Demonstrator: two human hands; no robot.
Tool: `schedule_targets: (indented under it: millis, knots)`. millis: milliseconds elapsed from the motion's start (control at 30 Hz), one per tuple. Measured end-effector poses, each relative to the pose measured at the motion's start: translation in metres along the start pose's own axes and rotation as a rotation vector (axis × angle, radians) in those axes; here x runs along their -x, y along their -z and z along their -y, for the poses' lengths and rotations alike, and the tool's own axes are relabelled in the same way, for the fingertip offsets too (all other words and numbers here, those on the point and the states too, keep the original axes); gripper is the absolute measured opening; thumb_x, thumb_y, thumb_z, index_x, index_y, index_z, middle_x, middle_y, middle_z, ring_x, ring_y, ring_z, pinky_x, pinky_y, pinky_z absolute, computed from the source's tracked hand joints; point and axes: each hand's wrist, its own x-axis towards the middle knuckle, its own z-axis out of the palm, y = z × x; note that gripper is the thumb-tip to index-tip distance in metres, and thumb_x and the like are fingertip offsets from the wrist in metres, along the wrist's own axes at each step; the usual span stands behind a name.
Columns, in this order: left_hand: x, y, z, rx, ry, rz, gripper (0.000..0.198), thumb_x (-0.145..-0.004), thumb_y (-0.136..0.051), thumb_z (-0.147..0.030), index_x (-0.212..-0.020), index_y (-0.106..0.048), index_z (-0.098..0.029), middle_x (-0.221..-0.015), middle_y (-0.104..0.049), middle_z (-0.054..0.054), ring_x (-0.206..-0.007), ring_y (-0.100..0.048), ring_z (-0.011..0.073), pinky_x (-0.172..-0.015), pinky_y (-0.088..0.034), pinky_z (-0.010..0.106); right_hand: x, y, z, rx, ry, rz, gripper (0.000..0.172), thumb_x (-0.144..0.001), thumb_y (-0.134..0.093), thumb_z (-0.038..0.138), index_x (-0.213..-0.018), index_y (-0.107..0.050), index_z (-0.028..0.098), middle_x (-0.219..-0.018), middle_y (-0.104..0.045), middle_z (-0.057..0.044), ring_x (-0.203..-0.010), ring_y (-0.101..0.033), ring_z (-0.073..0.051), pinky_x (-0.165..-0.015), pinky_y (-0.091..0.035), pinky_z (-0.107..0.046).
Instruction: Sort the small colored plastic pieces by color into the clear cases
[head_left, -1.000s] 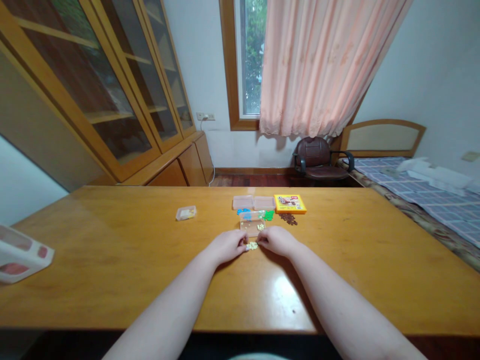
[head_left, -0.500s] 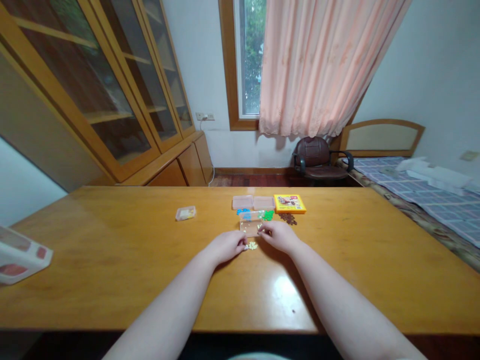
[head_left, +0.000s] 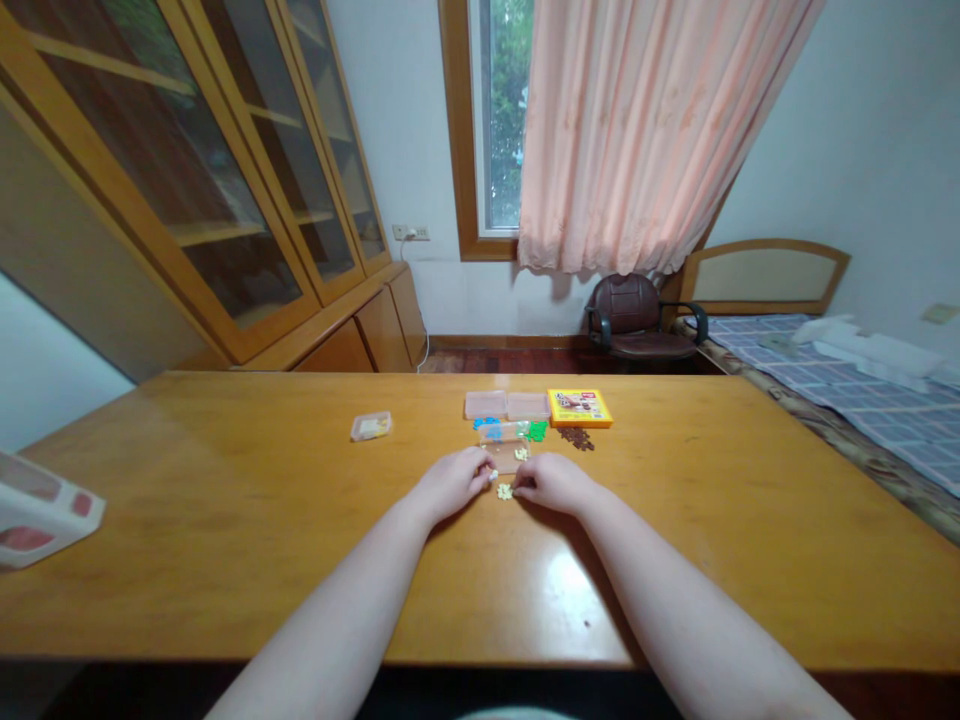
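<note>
My left hand [head_left: 459, 480] is closed in a pinch at the near left corner of a clear plastic box [head_left: 502, 462]. A small cream piece [head_left: 495, 473] shows at its fingertips. My right hand [head_left: 553, 482] has its fingers bent together at the right edge of a little pile of cream pieces [head_left: 505, 492] on the table. What its fingertips hold, if anything, is too small to make out. More cream pieces [head_left: 521, 454] lie inside the box, mostly towards its right side.
Behind the box lie blue pieces [head_left: 486, 424], green pieces [head_left: 537, 431] and brown pieces [head_left: 576, 438]. Clear trays [head_left: 486, 404] and a yellow box [head_left: 580, 407] stand farther back. A small clear case [head_left: 371, 426] sits to the left on the wooden table [head_left: 262, 520]; a white holder [head_left: 52, 515] is far left.
My left hand has moved slightly away from me, from the cream pile to the box's near edge. My right hand has drawn back from inside the box to the pile.
</note>
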Motion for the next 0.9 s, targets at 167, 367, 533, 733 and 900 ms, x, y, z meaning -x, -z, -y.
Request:
schedule_targets:
  millis: [167,367,533,733,900]
  knots:
    - [-0.002,-0.004,-0.002,0.002,0.031,-0.076,0.026,-0.087,-0.050,-0.021,-0.111,-0.059,-0.021,-0.111,-0.064,0.008,-0.099,-0.061,0.0214,-0.088,-0.046,0.031,-0.001,-0.001,-0.001,0.008,0.002,-0.007,0.016,-0.081,-0.064,0.033,-0.086,-0.075,0.023,-0.081,-0.073,-0.006,-0.071,-0.063,-0.018,-0.062,-0.039,-0.025]
    - [0.005,0.001,-0.009,-0.067,-0.115,0.020,0.017,-0.084,-0.056,-0.021,-0.100,-0.062,-0.024,-0.103,-0.064,0.003,-0.094,-0.061,0.0192,-0.082,-0.047,0.028,-0.002,-0.001,-0.004,-0.052,-0.016,-0.207,0.013,-0.085,-0.062,0.027,-0.086,-0.073,0.021,-0.085,-0.073,-0.005,-0.076,-0.063,-0.016,-0.067,-0.040,-0.023]
    - [0.005,-0.003,-0.007,-0.093,-0.169,0.084,0.015,-0.087,-0.055,-0.023,-0.099,-0.064,-0.026,-0.101,-0.063,0.001,-0.091,-0.061,0.0179,-0.080,-0.047,0.026,-0.002,0.001,-0.006,-0.087,-0.153,-0.389,0.019,-0.090,-0.056,0.031,-0.092,-0.072,0.021,-0.091,-0.073,-0.006,-0.077,-0.063,-0.017,-0.070,-0.042,-0.025]
    - [0.003,-0.009,0.000,-0.080,-0.186,0.094,0.012,-0.088,-0.055,-0.022,-0.095,-0.064,-0.025,-0.099,-0.063,0.001,-0.090,-0.060,0.0175,-0.079,-0.046,0.026,0.001,0.001,-0.002,-0.106,-0.032,-0.181,0.014,-0.084,-0.059,0.026,-0.087,-0.072,0.022,-0.084,-0.073,-0.003,-0.074,-0.063,-0.015,-0.065,-0.041,-0.023]
    - [0.003,-0.011,0.002,-0.047,-0.168,0.074,0.005,-0.086,-0.057,-0.021,-0.090,-0.061,-0.022,-0.095,-0.063,0.001,-0.087,-0.060,0.0174,-0.076,-0.045,0.026,0.001,-0.007,0.000,-0.131,0.083,-0.081,0.016,-0.082,-0.060,0.021,-0.090,-0.073,0.025,-0.088,-0.074,-0.001,-0.078,-0.065,-0.016,-0.068,-0.042,-0.023]
